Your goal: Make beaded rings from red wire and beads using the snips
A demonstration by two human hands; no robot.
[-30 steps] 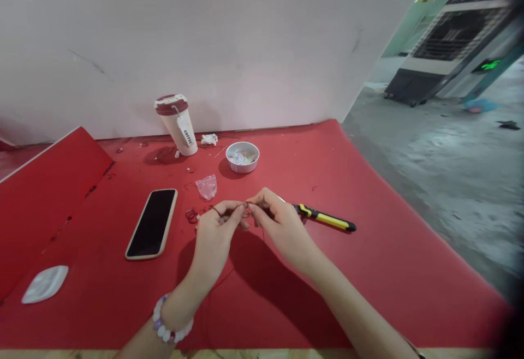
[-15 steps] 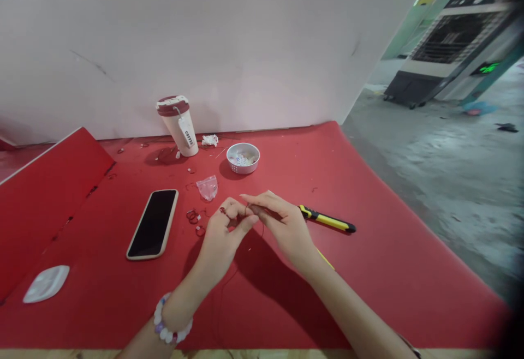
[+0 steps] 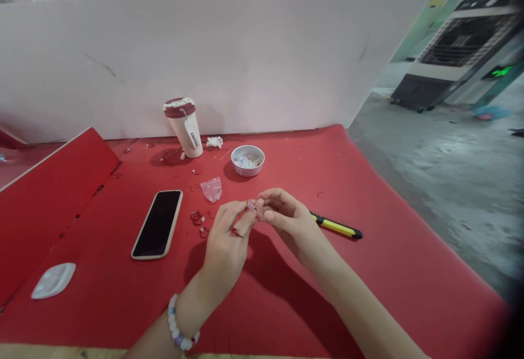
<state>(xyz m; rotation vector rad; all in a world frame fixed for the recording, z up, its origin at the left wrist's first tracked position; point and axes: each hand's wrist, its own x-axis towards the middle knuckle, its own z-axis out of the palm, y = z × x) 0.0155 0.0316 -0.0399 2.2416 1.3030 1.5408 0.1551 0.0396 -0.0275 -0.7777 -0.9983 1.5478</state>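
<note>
My left hand (image 3: 229,239) and my right hand (image 3: 286,218) meet fingertip to fingertip above the red table (image 3: 368,271). Between them they pinch a thin red thread with a small pinkish bead (image 3: 250,206) at the fingertips. A small red loop (image 3: 234,232) shows against my left hand's fingers. My left wrist wears a beaded bracelet (image 3: 180,330). Several small red rings (image 3: 197,218) lie on the table just left of my left hand. A yellow and black utility knife (image 3: 338,227) lies just behind my right hand.
A phone (image 3: 158,223) lies face up left of the hands. A small plastic bag (image 3: 213,189), a white bowl of beads (image 3: 247,160) and a coffee cup (image 3: 183,127) stand farther back by the white wall. A white lid (image 3: 53,280) lies at the left. The table's right edge drops to concrete floor.
My hands have stayed together on the thread and shifted a little. My left fingers have turned, and the bead now shows at the fingertips. The view has panned slightly.
</note>
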